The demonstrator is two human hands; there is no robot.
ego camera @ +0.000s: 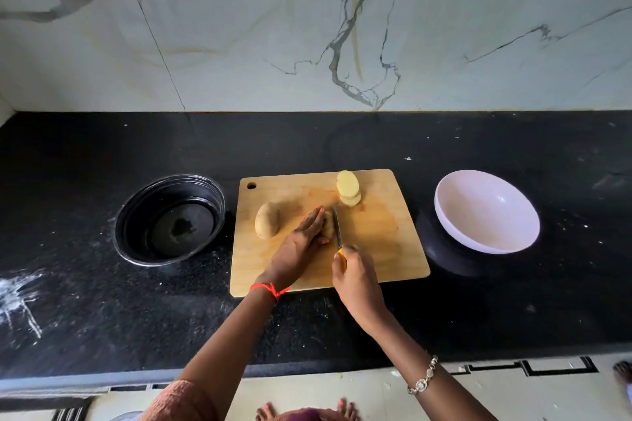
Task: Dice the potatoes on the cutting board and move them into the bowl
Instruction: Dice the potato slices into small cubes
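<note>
On the black speckled stone counter (307, 147) stand two containers. To the left of the board is a round black bowl with a clear rim (170, 219); its bottom shows a wet shine, and I cannot tell more of its contents. To the right is a white round bowl (485, 212), tilted toward the person on a dark round base; its inside shows only plain white.

Between them lies the light wooden rectangular cutting board (376, 249), with a small hole in its far left corner. On its far edge is a stack of pale yellow potato slices (349, 188). On its left part lies a whole brown unpeeled potato (267, 225), just beside the left hand (301, 243) but not touched by it.

The left hand rests on a partly cut potato piece (328, 227) in the middle of the board; its fingers lie nearly straight over the piece and press it down. The right hand (355, 278) grasps the yellow handle of a small knife (338, 225), fingers curled around it. The blade stands against the cut right end of the piece, close to the left fingertips.
</note>
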